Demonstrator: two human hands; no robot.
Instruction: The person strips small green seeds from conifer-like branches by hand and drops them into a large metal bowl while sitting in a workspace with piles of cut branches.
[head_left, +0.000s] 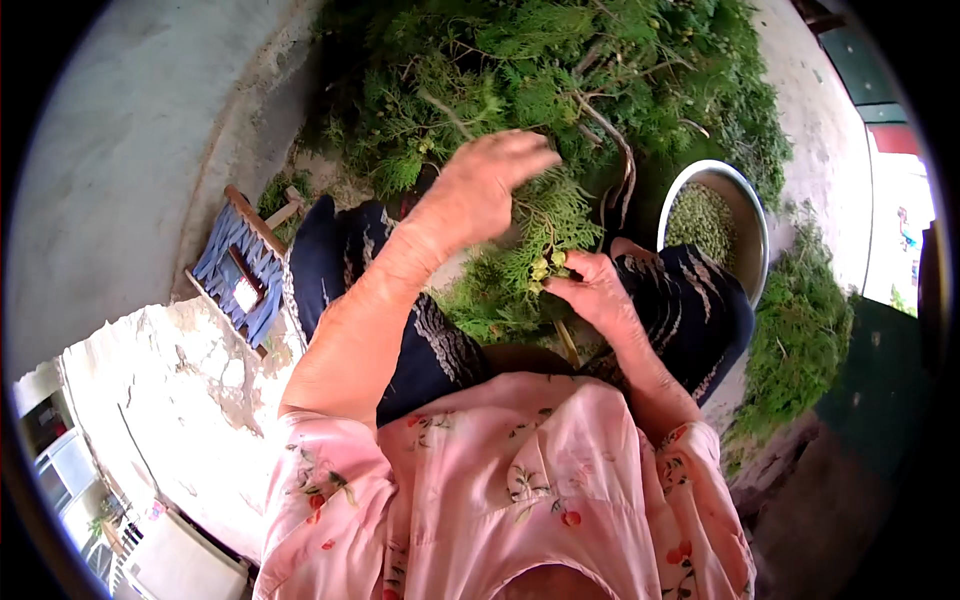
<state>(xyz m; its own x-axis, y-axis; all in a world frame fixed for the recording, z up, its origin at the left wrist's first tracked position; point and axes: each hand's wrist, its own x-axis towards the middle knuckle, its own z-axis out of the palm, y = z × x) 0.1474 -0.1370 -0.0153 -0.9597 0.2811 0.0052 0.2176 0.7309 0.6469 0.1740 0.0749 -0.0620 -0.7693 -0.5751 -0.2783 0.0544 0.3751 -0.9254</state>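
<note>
My right hand (600, 293) pinches a cluster of pale green cones (543, 266) between thumb and fingertips. The cones sit on a feathery evergreen sprig (548, 212), which rises between my knees. My left hand (487, 187) is raised above and left of that sprig, fingers stretched out to the right and a little blurred. I see nothing held in it, though its palm side is hidden. More cut foliage (490, 300) lies between my legs, below the hands.
A large heap of evergreen branches (500, 70) fills the space ahead. A metal basin (762, 240), part filled with small green cones (700, 222), stands by my right knee. More greenery (800, 340) lies beyond it. A low stool with woven blue strips (228, 270) is at my left.
</note>
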